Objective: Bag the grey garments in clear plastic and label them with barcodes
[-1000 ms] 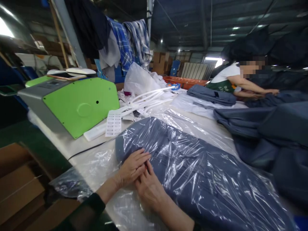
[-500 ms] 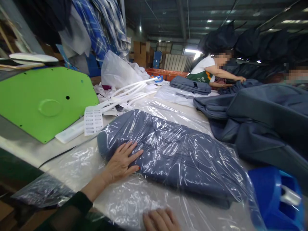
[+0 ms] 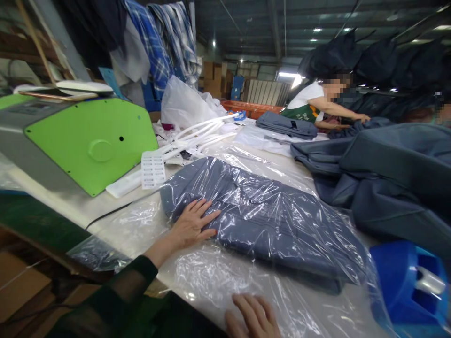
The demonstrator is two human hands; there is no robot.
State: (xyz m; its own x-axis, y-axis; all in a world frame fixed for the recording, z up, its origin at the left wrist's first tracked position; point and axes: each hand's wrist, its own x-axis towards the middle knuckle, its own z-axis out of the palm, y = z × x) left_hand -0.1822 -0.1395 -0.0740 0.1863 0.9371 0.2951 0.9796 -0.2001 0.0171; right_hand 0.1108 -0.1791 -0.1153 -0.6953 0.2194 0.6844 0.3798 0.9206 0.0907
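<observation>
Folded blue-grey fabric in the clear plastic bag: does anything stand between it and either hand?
Only the clear plastic bag separates the left hand from the folded blue-grey fabric. Toward the right hand lies loose clear film; no solid obstacle shows.

The right hand (image 3: 252, 317) is cropped by the lower edge. The left hand (image 3: 191, 223) hides part of the bagged cloth (image 3: 271, 211). The left edge truncates the machine (image 3: 95, 145); the right, the loose fabric (image 3: 405, 173). Print on the label sheet (image 3: 153, 169) is illegibly small.
</observation>
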